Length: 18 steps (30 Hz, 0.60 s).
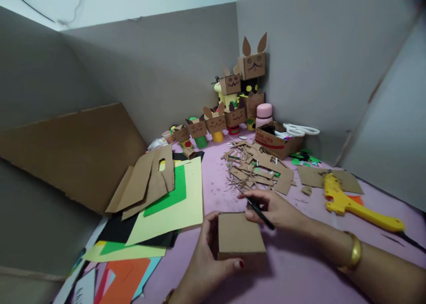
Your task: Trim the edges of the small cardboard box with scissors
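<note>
My left hand (216,259) is closed around the left side of a small cardboard box (241,233), with the thumb along its near face. The box's flat brown top faces up. Between the thumb and fingers of my right hand (269,208) is a slim black-handled tool (261,214) with a thin, pointed metal end; its exact kind is unclear. That end points away to the upper left, above the table. My right thumb is close to the box's far right corner; whether it touches cannot be made out.
Cardboard scraps (254,164) are heaped beyond my hands. A yellow glue gun (359,208) lies at the right. Coloured paper sheets (189,202) and folded cardboard (143,179) cover the left. Behind stand several box-headed animal figures (216,123), a pink bottle (264,113) and a carton (278,144) holding scissors (299,130).
</note>
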Each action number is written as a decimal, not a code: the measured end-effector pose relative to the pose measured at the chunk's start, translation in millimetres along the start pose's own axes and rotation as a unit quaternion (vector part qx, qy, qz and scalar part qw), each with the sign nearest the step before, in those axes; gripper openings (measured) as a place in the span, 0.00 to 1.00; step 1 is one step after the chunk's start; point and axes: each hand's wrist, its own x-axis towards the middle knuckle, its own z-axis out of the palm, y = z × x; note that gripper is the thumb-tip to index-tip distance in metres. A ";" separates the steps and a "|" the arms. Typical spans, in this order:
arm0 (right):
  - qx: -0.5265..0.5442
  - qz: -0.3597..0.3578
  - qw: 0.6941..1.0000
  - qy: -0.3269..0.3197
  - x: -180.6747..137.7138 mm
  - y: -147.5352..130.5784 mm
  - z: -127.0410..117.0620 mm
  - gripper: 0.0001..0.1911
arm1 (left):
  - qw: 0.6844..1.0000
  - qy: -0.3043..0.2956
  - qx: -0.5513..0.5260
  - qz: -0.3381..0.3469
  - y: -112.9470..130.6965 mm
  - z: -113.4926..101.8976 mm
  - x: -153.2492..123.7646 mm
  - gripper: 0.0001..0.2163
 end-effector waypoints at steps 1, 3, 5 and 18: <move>0.014 0.006 1.000 -0.014 -3.1 2.1 -0.2 0.27 | 1.000 -0.019 -0.011 -0.003 -0.5 1.3 -0.9 0.38; 0.034 0.009 0.998 -0.044 -8.0 3.4 -0.9 0.31 | 0.998 -0.053 -0.026 -0.004 -1.2 3.8 -2.8 0.36; 0.051 0.008 0.996 -0.073 -11.6 1.7 -1.0 0.34 | 0.997 -0.076 -0.023 0.005 -1.1 4.9 -4.9 0.37; 0.016 0.051 0.990 -0.128 -20.1 1.4 3.8 0.30 | 0.823 0.135 0.551 0.010 41.8 -76.3 -7.2 0.31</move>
